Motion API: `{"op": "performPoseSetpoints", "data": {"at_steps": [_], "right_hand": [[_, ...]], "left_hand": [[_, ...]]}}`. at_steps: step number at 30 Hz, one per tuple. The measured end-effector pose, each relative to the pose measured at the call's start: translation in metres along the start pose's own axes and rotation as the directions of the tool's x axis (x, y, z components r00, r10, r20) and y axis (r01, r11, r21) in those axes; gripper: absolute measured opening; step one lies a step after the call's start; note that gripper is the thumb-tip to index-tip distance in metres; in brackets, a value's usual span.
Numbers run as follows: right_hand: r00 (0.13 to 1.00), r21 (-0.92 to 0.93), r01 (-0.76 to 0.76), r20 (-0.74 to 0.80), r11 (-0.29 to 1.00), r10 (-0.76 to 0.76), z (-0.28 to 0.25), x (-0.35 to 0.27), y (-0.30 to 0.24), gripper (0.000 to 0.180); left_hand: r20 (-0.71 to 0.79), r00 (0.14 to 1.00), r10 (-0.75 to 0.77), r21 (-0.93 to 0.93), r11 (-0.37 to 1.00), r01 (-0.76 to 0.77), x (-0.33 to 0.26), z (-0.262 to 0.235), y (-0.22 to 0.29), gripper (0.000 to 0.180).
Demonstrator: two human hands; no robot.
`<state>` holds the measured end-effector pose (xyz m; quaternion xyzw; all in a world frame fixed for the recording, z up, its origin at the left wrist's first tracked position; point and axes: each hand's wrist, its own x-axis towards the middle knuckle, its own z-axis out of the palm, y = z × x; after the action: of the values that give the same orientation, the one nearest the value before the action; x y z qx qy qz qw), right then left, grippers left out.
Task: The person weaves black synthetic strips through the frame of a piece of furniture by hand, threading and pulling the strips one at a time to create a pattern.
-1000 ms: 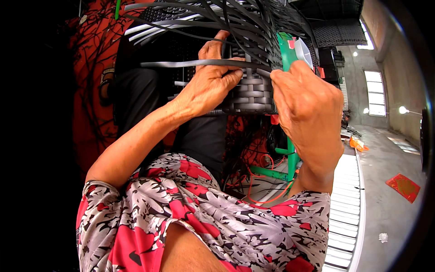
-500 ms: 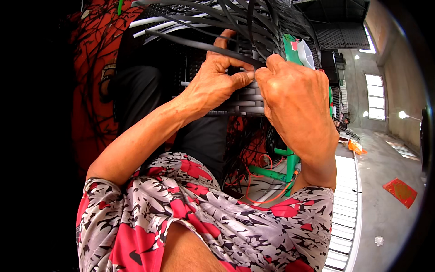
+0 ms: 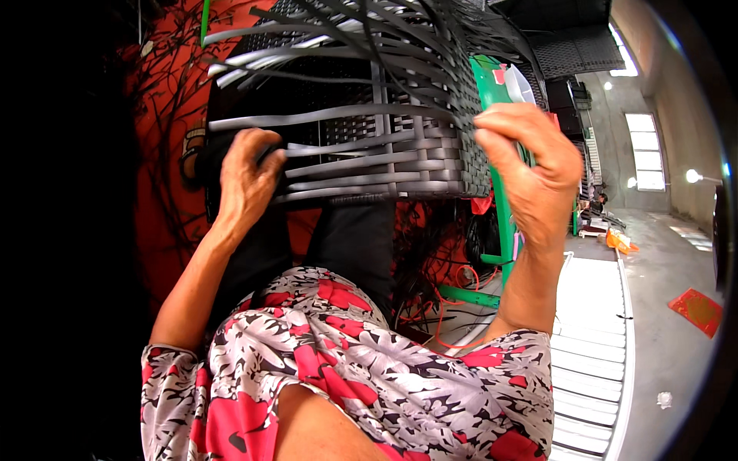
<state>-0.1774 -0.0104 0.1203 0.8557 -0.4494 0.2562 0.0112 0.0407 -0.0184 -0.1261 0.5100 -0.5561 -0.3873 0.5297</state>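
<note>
Black and dark-grey plastic strips point(image 3: 330, 117) fan out leftward from a woven wicker piece point(image 3: 438, 165), whose finished corner lies before the person, above the knees in black trousers point(image 3: 350, 238). The left forearm rises from the lower left, elbow bent, and the left hand point(image 3: 250, 173) sits at the strips' free ends, just below one long strip, its fingers curled down toward the thumb; whether it pinches a strip, I cannot tell. The right forearm stands nearly upright, bringing the right hand point(image 3: 550, 165) up beside the weave's right edge. Its index finger and thumb arch toward the wicker, a gap between them, tips slightly parted. Behind that wrist stands a green frame point(image 3: 505, 223); red sheeting point(image 3: 165, 223) covers the floor at left.
</note>
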Motion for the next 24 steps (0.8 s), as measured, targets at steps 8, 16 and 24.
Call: {"op": "performPoseSetpoints", "data": {"at_steps": [8, 16, 24], "right_hand": [[0.986, 0.053, 0.036, 0.159, 0.998, -0.044, 0.007, 0.013, 0.018, 0.015], [0.967, 0.880, -0.213, 0.126, 0.425, 0.222, -0.005, 0.016, 0.036, 0.016], [0.937, 0.954, 0.018, -0.121, 0.299, 0.329, -0.007, 0.016, 0.027, 0.032]], "left_hand": [[-0.065, 0.904, 0.422, 0.019, 0.906, -0.422, -0.003, -0.004, 0.091, 0.007], [0.177, 0.971, 0.158, -0.347, 0.934, -0.089, 0.013, 0.028, 0.130, 0.016], [0.209, 0.978, 0.025, -0.406, 0.911, 0.064, 0.039, 0.048, 0.137, 0.016]]}}
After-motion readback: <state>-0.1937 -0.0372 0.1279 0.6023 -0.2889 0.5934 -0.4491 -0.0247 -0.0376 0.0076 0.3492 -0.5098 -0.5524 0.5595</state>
